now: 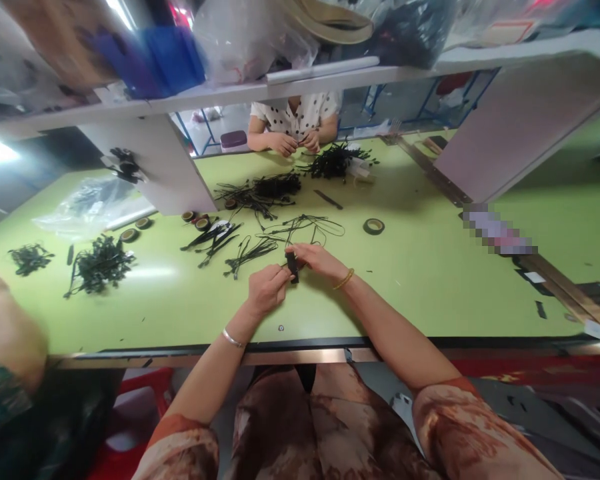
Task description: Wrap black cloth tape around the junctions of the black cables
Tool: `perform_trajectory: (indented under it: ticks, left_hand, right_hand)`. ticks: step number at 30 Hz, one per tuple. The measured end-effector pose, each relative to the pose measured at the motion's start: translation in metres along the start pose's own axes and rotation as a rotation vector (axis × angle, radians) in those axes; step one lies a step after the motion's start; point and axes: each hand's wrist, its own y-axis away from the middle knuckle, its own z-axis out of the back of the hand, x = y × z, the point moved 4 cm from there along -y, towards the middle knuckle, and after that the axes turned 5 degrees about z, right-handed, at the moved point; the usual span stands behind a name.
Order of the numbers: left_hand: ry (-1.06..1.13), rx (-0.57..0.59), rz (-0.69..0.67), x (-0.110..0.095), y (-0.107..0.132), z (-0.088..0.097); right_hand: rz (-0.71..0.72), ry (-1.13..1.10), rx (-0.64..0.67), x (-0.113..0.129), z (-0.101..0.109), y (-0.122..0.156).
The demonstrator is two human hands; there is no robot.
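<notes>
My left hand [266, 289] and my right hand [316, 259] meet over the green table [430, 287], both pinched round a small black part [293, 266] with thin black wires trailing from it. The left fingers curl at its lower end, the right fingers close on its upper end. A loose loop of black wire [310, 228] lies just beyond my hands. A bundle of black cables [250, 253] lies to the left of them.
Piles of black wires [100, 265] lie at the left and at the middle back [275, 187]. Tape rolls [373, 227] sit on the table. A person in a dotted shirt [297, 120] works across it. White shelf supports [160, 167] stand left and right.
</notes>
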Motion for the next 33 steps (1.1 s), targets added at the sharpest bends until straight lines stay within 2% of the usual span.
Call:
perform_trajectory:
  ticks: [3,7,12,17,20,23,27,30,33]
  left_hand:
    - [-0.062,0.014,-0.109,-0.005,0.001,-0.001]
    - [-0.121,0.025,-0.096,-0.005,0.001,-0.003]
    - [-0.108,0.172,0.053,0.004,0.003,-0.008]
    - [-0.004,0.264,0.32,0.012,0.004,-0.009]
    - [0.163,0.3,0.516,0.018,0.004,-0.009]
    - [0.418,0.297,0.697,0.024,0.005,-0.01]
    - [0.747,0.272,0.835,0.028,0.006,-0.014]
    - [0.98,0.237,0.911,0.029,0.004,-0.015]
    - [1.194,0.213,1.095,0.029,0.003,-0.016]
  right_hand:
    - [0.037,-0.159,-0.044,-0.004,-0.002,-0.001]
    - [0.177,-0.269,-0.07,0.0,-0.004,0.001]
    - [0.274,-0.285,-0.082,0.012,-0.005,0.008]
    - [0.363,-0.235,-0.062,0.018,-0.005,0.014]
    - [0.375,-0.25,-0.092,0.015,-0.002,0.014]
    - [0.381,-0.189,-0.091,0.014,0.001,0.014]
    - [0.449,0.025,-0.045,0.017,0.001,0.013]
    - [0.488,0.105,-0.011,0.019,0.001,0.013]
    - [0.506,0.128,0.021,0.019,0.002,0.012]
